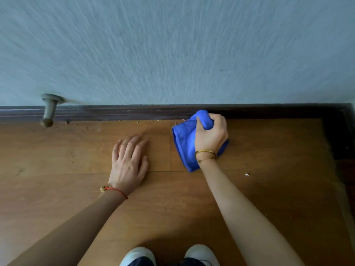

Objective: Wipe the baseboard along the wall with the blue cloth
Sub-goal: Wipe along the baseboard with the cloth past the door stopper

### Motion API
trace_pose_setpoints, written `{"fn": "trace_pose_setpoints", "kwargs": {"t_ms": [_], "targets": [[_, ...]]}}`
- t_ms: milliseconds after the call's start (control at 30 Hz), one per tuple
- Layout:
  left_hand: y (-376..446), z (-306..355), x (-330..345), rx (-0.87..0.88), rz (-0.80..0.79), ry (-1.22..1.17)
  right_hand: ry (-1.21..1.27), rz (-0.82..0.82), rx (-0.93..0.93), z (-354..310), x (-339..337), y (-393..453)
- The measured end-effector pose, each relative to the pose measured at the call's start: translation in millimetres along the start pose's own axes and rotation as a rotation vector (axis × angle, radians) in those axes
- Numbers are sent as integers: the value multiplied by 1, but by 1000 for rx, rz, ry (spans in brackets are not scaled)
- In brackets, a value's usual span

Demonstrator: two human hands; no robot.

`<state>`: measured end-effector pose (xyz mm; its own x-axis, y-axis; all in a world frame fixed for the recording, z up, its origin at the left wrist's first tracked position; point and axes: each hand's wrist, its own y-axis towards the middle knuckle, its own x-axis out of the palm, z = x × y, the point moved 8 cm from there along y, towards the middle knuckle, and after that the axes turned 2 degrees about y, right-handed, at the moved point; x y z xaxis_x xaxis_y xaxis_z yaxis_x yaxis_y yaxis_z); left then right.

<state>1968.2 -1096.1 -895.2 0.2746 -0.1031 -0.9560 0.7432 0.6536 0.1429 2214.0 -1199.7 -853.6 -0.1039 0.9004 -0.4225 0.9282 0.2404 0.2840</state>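
My right hand (210, 134) is clenched around the bunched blue cloth (185, 143), pressing its top against the dark brown wooden baseboard (115, 112) while the rest drapes onto the brown wood-plank floor (269, 169). My left hand (129, 160) lies flat, fingers spread, on the floor. Crumbs (84, 128) lie along the baseboard near a grey doorstop (49, 110).

Left hand (129, 164) lies flat, fingers spread, arm extended. Right hand (210, 136) is fisted tight, arm reaching forward.
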Motion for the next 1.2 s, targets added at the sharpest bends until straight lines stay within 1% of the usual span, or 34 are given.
{"fn": "trace_pose_setpoints", "kwargs": {"t_ms": [67,167,233,300,433,500,567,667,733,800,933,1000,1067,1200], "targets": [[-8,-19,-7,-36,22,19,11,-70,4,-14,28,-19],[-22,-45,-13,-101,32,29,27,-203,-38,-41,68,-45],[-31,-60,-14,-142,29,24,38,-223,-40,-49,79,-53],[-39,-71,-14,-175,27,13,23,-185,-59,-48,71,-51],[-45,-78,-17,-196,39,-20,-34,8,-39,-34,32,-31],[-45,-78,-16,-208,41,-40,-38,29,-20,-36,31,-31],[-45,-79,-15,-218,36,-56,-32,-31,-45,-50,50,-43],[-45,-81,-16,-211,53,-52,11,-210,-104,-81,96,-73],[-45,-81,-16,-199,56,-52,39,-233,-97,-89,108,-79],[-45,-81,-17,-197,53,-60,0,-185,-100,-80,94,-71],[-44,-80,-17,-217,56,-58,-64,35,-30,-47,35,-36],[-45,-79,-17,-221,63,-50,-65,58,-6,-43,27,-33],[-45,-79,-16,-225,58,-62,-56,7,-20,-52,43,-43],[-45,-81,-15,-213,53,-60,5,-243,-130,-91,103,-76]]}}
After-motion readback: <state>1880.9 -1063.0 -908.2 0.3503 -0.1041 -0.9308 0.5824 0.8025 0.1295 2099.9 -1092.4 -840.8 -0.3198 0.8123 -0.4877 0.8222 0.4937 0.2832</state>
